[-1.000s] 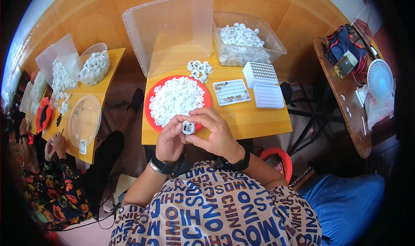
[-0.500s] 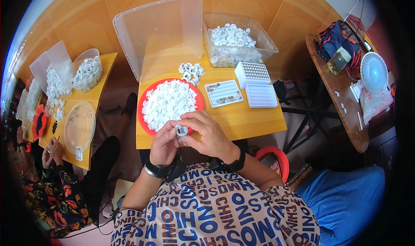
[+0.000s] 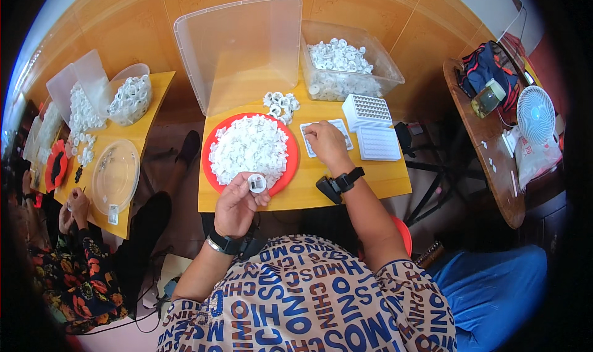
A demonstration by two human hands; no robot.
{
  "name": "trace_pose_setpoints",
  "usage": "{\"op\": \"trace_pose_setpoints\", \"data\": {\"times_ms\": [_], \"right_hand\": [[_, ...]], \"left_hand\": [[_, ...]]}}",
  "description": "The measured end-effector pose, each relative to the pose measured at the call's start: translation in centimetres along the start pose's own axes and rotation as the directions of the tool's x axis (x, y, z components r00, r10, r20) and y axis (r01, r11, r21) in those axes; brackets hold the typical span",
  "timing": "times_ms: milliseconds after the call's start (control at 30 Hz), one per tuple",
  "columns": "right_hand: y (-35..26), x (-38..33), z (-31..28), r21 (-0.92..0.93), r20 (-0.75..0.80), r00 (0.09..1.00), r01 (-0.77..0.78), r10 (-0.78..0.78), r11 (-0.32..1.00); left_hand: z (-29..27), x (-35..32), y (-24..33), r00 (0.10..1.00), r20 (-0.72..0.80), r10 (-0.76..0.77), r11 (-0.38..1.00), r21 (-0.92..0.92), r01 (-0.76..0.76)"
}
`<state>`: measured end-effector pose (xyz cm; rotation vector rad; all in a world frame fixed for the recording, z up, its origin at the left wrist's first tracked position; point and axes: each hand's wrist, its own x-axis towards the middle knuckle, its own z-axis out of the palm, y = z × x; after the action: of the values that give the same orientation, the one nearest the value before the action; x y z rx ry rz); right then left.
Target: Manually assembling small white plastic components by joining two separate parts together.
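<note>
Brimming red plate (image 3: 210, 143) of white rings (image 3: 249, 148)

on the near table (image 3: 370, 182), a plate (image 3: 213, 143) heaped with small parts lies left; a flat tray (image 3: 343, 129) sits to its right, with two gridded blocks (image 3: 374, 126) further right. a few rings (image 3: 281, 100) lie behind the plate. far back stand an upright lid (image 3: 241, 49) and, to its right, a filled bin (image 3: 346, 67).
</note>
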<state>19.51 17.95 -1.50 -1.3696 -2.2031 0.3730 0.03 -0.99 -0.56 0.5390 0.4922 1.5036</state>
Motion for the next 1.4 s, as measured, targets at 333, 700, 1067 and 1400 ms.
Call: {"op": "trace_pose_setpoints", "data": {"times_ms": [333, 700, 1067, 1400], "right_hand": [[0.1, 0.4, 0.8, -0.152, -0.035, 0.99, 0.131, -0.137, 0.98], [-1.0, -0.8, -1.4, 0.318, -0.032, 0.999, -0.022, 0.034, 0.948], [-11.1, -7.8, -5.0, 0.792, 0.085, 0.965, 0.087, -0.249, 0.605], [-11.7, -8.0, -4.8, 0.473, -0.053, 0.909, 0.388, -0.414, 0.791]], "left_hand": [[-0.5, 0.1, -0.3, 0.999, -0.022, -0.025, 0.997, -0.076, 0.024], [-0.4, 0.1, -0.2, 1.0, -0.004, 0.007, 0.997, -0.081, -0.007], [0.6, 0.1, -0.1, 0.999, 0.034, 0.002, 1.0, -0.013, -0.002], [1.8, -0.6, -0.1, 0.997, -0.076, 0.008, 0.96, 0.28, 0.014]]}}
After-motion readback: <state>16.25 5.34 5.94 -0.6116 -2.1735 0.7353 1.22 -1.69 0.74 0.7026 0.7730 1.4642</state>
